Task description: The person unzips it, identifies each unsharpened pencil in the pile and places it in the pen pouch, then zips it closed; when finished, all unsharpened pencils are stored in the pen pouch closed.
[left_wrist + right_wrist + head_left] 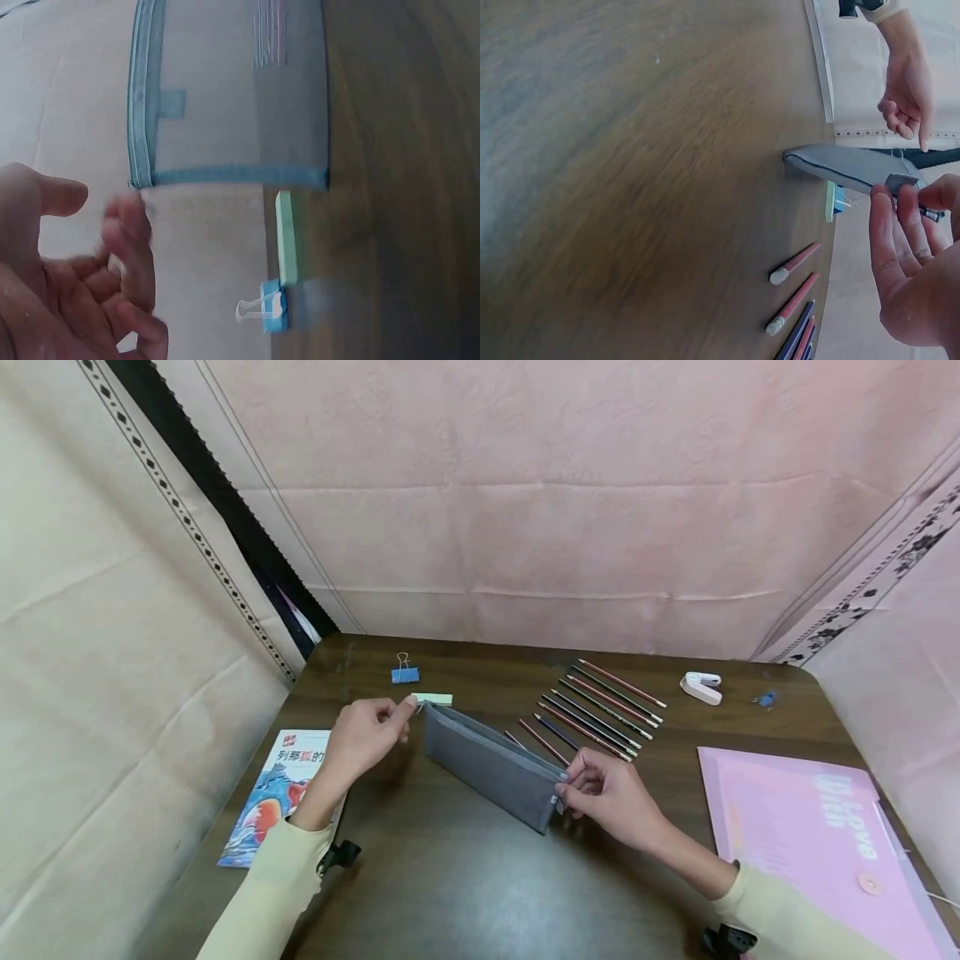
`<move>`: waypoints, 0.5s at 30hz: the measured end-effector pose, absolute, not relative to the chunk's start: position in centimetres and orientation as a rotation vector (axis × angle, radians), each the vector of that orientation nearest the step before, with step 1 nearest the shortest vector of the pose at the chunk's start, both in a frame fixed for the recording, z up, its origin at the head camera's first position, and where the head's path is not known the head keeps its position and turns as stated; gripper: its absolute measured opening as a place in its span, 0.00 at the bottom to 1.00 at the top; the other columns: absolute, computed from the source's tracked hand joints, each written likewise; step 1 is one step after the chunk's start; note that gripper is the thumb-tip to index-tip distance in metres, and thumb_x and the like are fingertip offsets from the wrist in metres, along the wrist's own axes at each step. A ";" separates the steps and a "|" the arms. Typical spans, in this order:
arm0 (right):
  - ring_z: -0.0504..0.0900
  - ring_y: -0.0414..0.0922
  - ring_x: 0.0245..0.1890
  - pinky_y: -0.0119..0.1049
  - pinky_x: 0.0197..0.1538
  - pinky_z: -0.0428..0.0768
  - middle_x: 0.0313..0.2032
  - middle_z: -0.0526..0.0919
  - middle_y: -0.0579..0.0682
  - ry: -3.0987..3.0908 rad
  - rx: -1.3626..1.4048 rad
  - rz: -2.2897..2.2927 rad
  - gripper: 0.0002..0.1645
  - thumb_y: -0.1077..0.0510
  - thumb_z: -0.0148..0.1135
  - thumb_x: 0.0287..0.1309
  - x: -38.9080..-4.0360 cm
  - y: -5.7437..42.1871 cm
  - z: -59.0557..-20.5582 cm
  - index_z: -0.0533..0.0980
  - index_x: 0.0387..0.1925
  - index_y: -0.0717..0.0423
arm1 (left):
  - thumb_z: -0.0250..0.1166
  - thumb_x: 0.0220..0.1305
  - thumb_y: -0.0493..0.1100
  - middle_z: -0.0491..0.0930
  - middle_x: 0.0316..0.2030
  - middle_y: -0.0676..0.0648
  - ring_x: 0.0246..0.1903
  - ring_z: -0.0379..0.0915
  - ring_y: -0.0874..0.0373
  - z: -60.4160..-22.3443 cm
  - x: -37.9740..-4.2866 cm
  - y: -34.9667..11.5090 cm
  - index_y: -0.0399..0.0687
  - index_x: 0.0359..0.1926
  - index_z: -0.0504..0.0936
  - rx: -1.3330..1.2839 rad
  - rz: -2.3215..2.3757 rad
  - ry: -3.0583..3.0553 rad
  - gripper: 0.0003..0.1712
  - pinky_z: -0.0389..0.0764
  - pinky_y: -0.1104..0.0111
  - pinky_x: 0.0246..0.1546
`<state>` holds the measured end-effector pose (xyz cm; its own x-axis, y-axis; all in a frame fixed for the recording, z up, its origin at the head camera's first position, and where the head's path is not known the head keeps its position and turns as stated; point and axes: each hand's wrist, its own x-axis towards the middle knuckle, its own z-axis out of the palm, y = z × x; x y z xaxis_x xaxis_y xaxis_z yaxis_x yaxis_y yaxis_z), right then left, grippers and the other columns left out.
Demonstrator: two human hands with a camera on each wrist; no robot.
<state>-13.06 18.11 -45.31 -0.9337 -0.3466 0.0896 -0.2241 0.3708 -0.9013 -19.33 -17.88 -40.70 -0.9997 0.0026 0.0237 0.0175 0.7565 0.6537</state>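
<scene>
The right hand (611, 797) pinches one end of the grey pouch (483, 768) beside the pencils (596, 714), maybe to keep it steady, while the left hand (366, 732), its fingers loose, holds nothing near the other end.

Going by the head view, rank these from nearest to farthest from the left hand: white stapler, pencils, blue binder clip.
Nearest to the left hand first:
1. Blue binder clip: just beyond it, toward the table's back edge.
2. Pencils: to its right, past the gray pouch.
3. White stapler: farther right, beyond the pencils.
</scene>
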 end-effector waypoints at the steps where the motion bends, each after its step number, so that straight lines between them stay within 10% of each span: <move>1: 0.83 0.44 0.22 0.39 0.27 0.85 0.26 0.85 0.45 2.534 -0.545 -1.602 0.09 0.53 0.68 0.57 -13.0 18.1 -45.3 0.74 0.32 0.46 | 0.48 0.62 0.75 0.81 0.20 0.51 0.21 0.74 0.51 -40.7 -19.3 -17.5 0.54 0.22 0.81 -0.035 -1.171 -2.947 0.35 0.73 0.63 0.24; 6: 0.81 0.38 0.22 0.31 0.26 0.82 0.26 0.84 0.40 2.678 -0.667 -1.512 0.08 0.53 0.67 0.57 -12.8 17.7 -45.0 0.74 0.32 0.42 | 0.51 0.61 0.74 0.86 0.23 0.47 0.22 0.81 0.44 -41.2 -19.2 -14.6 0.46 0.22 0.85 -0.244 -1.715 -3.017 0.38 0.83 0.54 0.32; 15: 0.77 0.38 0.21 0.31 0.25 0.79 0.25 0.84 0.43 2.686 -0.721 -1.494 0.10 0.62 0.68 0.55 -12.0 15.5 -43.5 0.74 0.31 0.48 | 0.53 0.64 0.69 0.87 0.25 0.46 0.23 0.84 0.49 -42.8 -19.0 -12.4 0.46 0.27 0.87 -0.250 -1.935 -3.075 0.34 0.73 0.63 0.21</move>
